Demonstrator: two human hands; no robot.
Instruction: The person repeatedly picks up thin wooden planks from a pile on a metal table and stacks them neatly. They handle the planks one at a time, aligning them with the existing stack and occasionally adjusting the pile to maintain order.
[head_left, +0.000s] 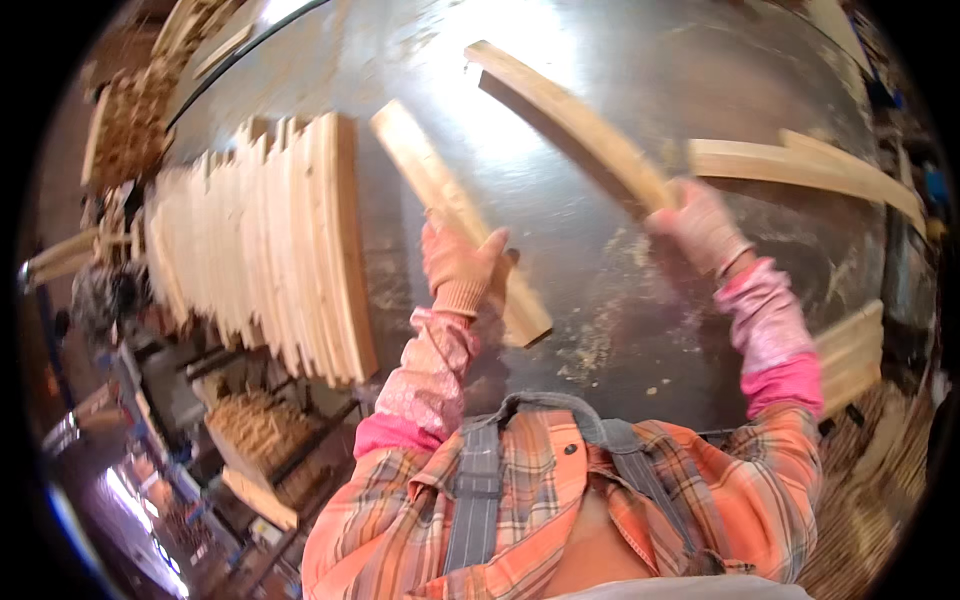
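Note:
My left hand [456, 262], in a pale work glove, grips a short wooden slat [425, 155] around its middle. The slat slants over the metal table [600, 330], its far end up and to the left. Out to the right, my gloved right hand [700, 228] is closed on the near end of a second wooden slat [560, 108]. That one points away from me, also slanting left, and looks partly raised off the tabletop. The fingers of my right hand are slightly blurred. Both slats are apart from each other.
A row of many slats [255, 245] lies side by side on the left of the table. Two more pieces of wood [800, 168] lie at the right. Stacked wood [130, 120] stands at the far left, with another stack [260, 430] below. More boards [850, 360] sit at the near right.

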